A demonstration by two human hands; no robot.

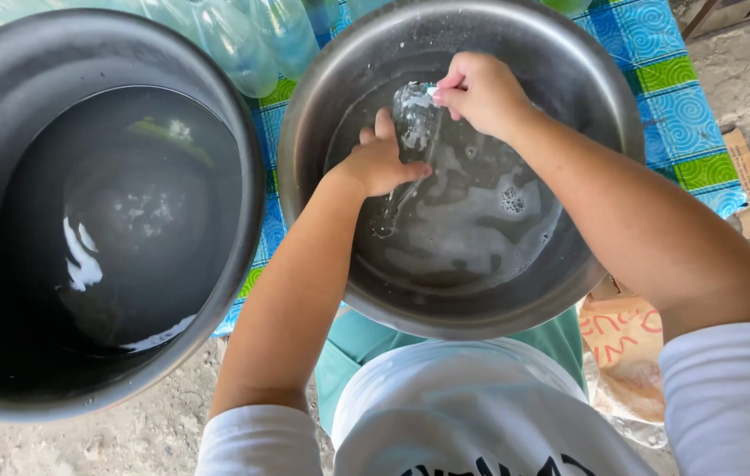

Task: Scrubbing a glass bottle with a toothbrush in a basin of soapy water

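A clear plastic bottle [412,123] leans over the soapy water inside a metal basin [604,106]. My left hand [381,161] grips the bottle's lower half from the left. Above it, my right hand [481,91] pinches a thin brush handle [435,91] at the bottle's upper end. The brush's rod shows faintly through the bottle wall. Foam and grey water [472,229] fill the basin's bottom.
A large dark tub [243,132] of water stands to the left, touching the basin. Several clear bottles [243,44] lie behind both on a blue-green patterned cloth [670,106]. Bare ground and cardboard scraps [749,189] lie on the right.
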